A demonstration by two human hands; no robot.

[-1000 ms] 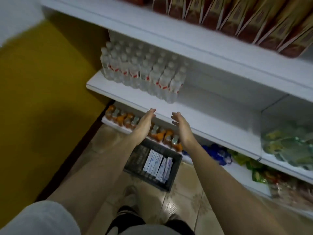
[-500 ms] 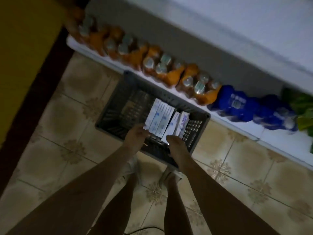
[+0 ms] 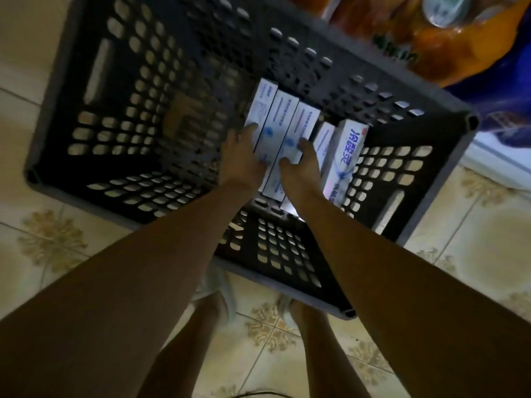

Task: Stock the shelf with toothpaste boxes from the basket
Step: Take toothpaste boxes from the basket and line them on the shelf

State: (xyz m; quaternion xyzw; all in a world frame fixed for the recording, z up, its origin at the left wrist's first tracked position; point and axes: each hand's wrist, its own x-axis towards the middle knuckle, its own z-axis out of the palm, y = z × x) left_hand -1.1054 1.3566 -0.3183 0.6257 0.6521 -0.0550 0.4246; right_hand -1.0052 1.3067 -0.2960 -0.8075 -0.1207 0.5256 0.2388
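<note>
Down in the basket (image 3: 184, 41), left hand (image 3: 242, 159) and right hand (image 3: 301, 165); each grip curled onto toothpaste boxes (image 3: 283, 122).

Both forearms are bare to the lower frame edge, with no sleeve, watch or ring visible on the left hand (image 3: 242, 159) or the right hand (image 3: 301, 165). The legs are bare too, ending in pale, light-coloured shoes (image 3: 218, 294), partly hidden behind the arms.

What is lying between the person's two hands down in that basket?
In the head view, white toothpaste boxes lie side by side between the left hand and right hand, on the floor of the dark basket.
</note>
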